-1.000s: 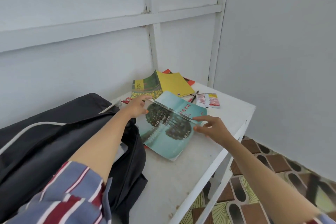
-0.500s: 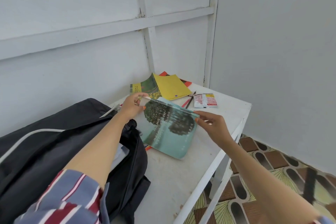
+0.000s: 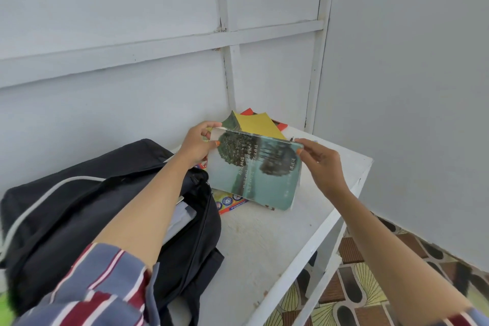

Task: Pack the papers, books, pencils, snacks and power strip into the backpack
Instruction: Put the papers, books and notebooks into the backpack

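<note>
Because the left hand (image 3: 197,144) and right hand (image 3: 321,164) pinch the teal book (image 3: 254,174) only by its top corners, just right of the backpack (image 3: 79,206), it may buckle or snag the opening.

Teal book held up over the desk, beside the open black backpack.

The teal book (image 3: 254,169), its cover showing dark trees and pale lettering, is tilted with its top edge raised; the left hand (image 3: 198,144) pinches its top left corner and the right hand (image 3: 321,164) its top right corner. Behind it a yellow book (image 3: 256,123) lies on a red book (image 3: 281,126) in the far corner of the white desk (image 3: 264,241). An orange-and-yellow packet (image 3: 229,201) with round badges lies flat, partly under the teal book's lower edge. The backpack (image 3: 92,206) lies at the left with its zip open and white papers (image 3: 182,216) showing in its mouth.
</note>
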